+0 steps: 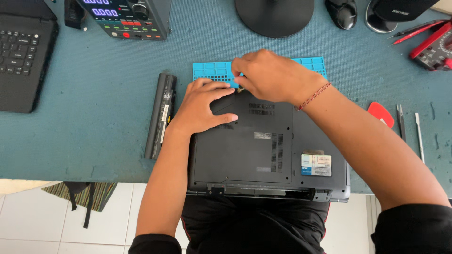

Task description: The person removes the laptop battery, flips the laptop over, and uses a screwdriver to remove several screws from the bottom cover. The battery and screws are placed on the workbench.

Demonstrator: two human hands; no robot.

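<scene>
We find the upturned black laptop [263, 146] at the table's near edge, long axis left to right. Our right hand [270, 75] pinches a small tool at its far edge; our left hand [205, 106] lies spread, fingers apart, on the base panel. A removed battery [161, 113] lies just left.

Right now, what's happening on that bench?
A person has a dark laptop lying bottom-up at the near edge of the teal bench mat. The left hand presses flat on its base panel, while the right hand pinches something small at the laptop's far edge, beside a blue sorting tray. A long black battery pack lies apart, left of the laptop.
</scene>
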